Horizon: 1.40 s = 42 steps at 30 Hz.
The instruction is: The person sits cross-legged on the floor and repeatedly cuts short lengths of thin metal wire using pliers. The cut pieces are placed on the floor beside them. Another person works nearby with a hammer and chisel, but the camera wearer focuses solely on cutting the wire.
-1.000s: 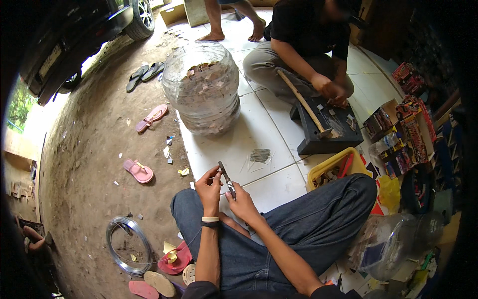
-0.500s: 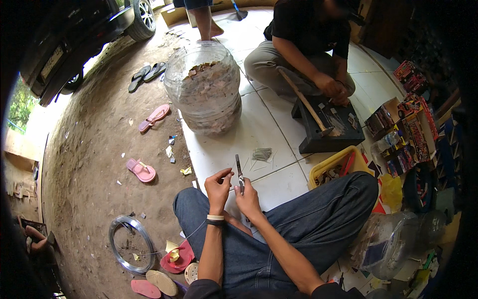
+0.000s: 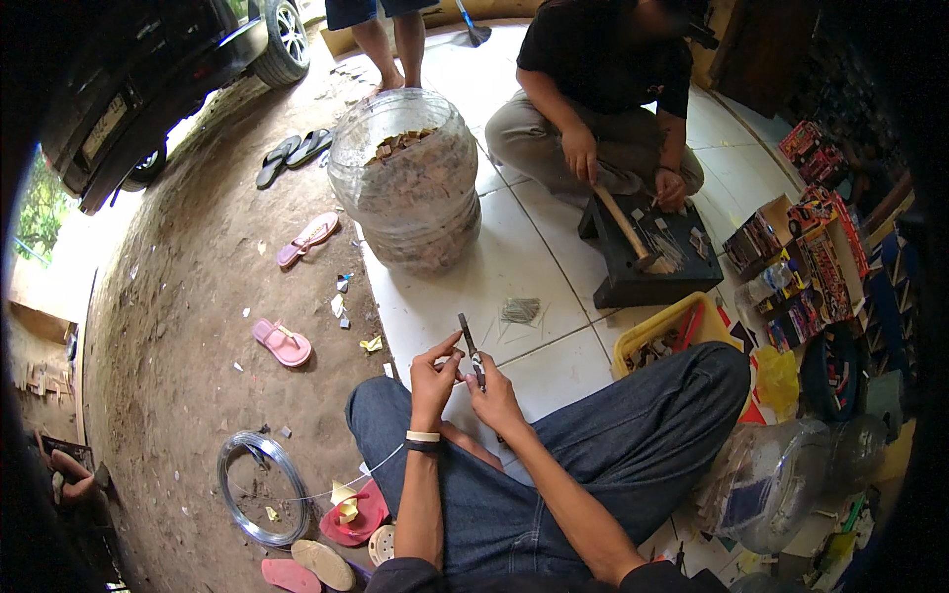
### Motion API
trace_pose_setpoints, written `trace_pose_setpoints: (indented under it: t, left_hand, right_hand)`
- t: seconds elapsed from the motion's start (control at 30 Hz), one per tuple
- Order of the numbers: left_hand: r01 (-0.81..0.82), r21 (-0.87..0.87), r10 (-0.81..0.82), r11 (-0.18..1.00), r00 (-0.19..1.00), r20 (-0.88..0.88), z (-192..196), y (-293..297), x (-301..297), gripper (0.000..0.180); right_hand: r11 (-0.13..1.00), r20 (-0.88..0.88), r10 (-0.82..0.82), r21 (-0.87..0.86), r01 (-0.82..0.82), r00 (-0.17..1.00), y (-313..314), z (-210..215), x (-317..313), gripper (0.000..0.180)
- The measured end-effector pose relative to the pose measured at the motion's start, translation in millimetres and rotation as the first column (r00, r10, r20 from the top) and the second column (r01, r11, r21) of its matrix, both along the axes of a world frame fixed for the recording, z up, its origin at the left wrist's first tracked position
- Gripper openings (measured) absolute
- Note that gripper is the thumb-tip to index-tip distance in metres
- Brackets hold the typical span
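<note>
My right hand [image 3: 497,403] grips a slim dark bar-like tool [image 3: 468,338] with a paler middle; its long narrow end points up and away from me. Close beside it, my left hand [image 3: 433,381] has its fingers bent together near the tool. What those fingers hold is too small to make out. A thin wire runs from a coil of silvery wire [image 3: 300,491] on the ground at left toward my left forearm, over my lap. Beyond my hands, a small pile of short cut wires [image 3: 520,310] lies on the white tiles.
A large clear plastic container [image 3: 405,212] full of small pieces stands ahead. Opposite me, a person sits at a low black stool [image 3: 657,259] bearing a hammer [image 3: 625,225]. A yellow basket [image 3: 621,348] is by my right knee; pink sandals [image 3: 283,343] lie left.
The tool in my right hand has tilted left, and my left fingers have come closer to it. The seated person's hands have moved apart. Another person's legs have shifted behind the container.
</note>
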State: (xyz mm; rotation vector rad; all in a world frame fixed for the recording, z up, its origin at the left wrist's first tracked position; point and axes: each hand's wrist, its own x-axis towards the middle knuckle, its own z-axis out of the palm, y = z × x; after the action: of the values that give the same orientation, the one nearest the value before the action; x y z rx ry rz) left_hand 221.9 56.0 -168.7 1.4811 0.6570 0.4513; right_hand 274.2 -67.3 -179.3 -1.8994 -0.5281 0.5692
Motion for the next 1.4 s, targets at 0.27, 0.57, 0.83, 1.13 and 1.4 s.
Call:
trace_pose_setpoints:
  t: [0.27, 0.57, 0.83, 1.13, 1.4]
  left_hand:
    - [-0.124, 0.072, 0.122, 0.990, 0.992, 0.034, 2.8, -6.1, 3.0, 0.030]
    - [-0.099, 0.010, 0.097, 0.995, 0.991, 0.096, -0.7, -0.4, 2.3, 0.028]
    - [-0.059, 0.007, 0.059, 0.998, 0.998, 0.028, 8.7, -3.8, -0.3, 0.031]
    - [-0.093, -0.031, 0.094, 0.995, 0.994, 0.059, 3.8, -5.6, 0.4, 0.031]
    - [-0.087, 0.002, 0.087, 0.996, 0.995, 0.057, 4.4, -8.8, 2.2, 0.032]
  right_hand:
    - [0.999, 0.082, 0.046, 0.021, -0.047, 0.996, 0.4, -3.7, 1.6, 0.051]
    - [0.995, 0.006, 0.098, -0.003, -0.098, 0.995, -4.9, 5.7, 4.8, 0.051]
    - [0.997, 0.004, 0.047, 0.058, -0.047, 0.999, -2.1, 1.7, 4.8, 0.050]
    - [0.994, 0.064, 0.093, 0.050, -0.096, 0.994, -5.1, -3.8, 6.4, 0.053]
    - [0.986, 0.085, 0.027, -0.169, -0.012, 0.996, -6.5, 10.9, 2.7, 0.039]
